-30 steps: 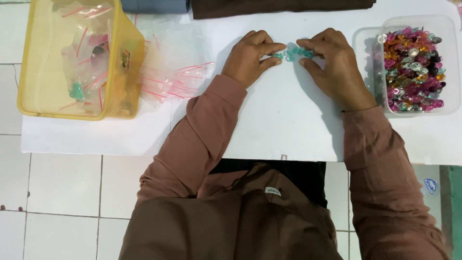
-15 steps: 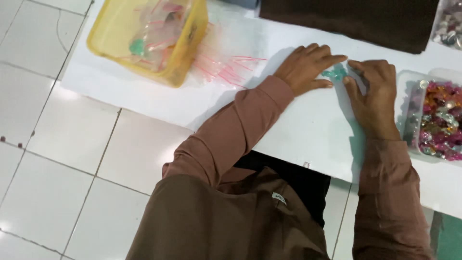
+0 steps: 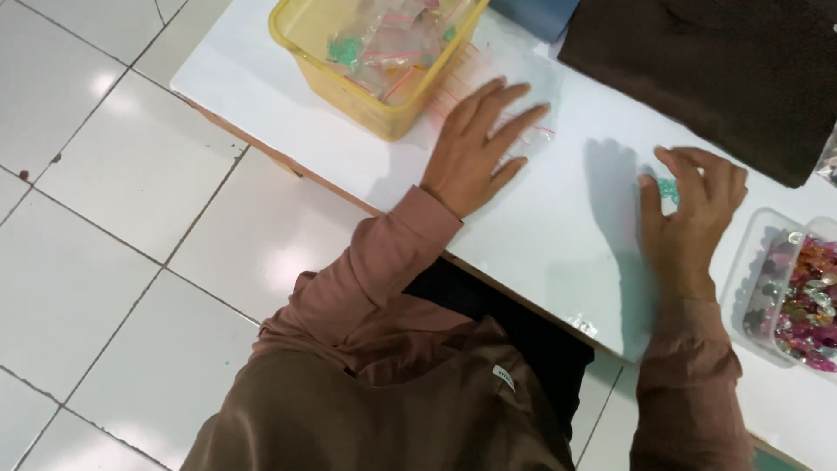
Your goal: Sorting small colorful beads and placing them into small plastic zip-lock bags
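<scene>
The left hand point(image 3: 475, 144) is lying flat with fingers spread wide on clear bags point(image 3: 523, 96) beside the yellow tub point(image 3: 366, 96). The right hand point(image 3: 693, 214) is pinching small green beads point(image 3: 668, 188) over the white table point(image 3: 558, 235), near a clear box of coloured beads point(image 3: 806, 296).

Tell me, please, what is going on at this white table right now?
A person in a pink-brown top sits at the white table. Their left hand lies flat with fingers spread on a pile of clear zip bags beside a yellow tub holding more bags. Their right hand pinches small green beads at its fingertips. A clear container of mixed coloured beads sits to the right, and a dark brown cloth lies at the far edge.
</scene>
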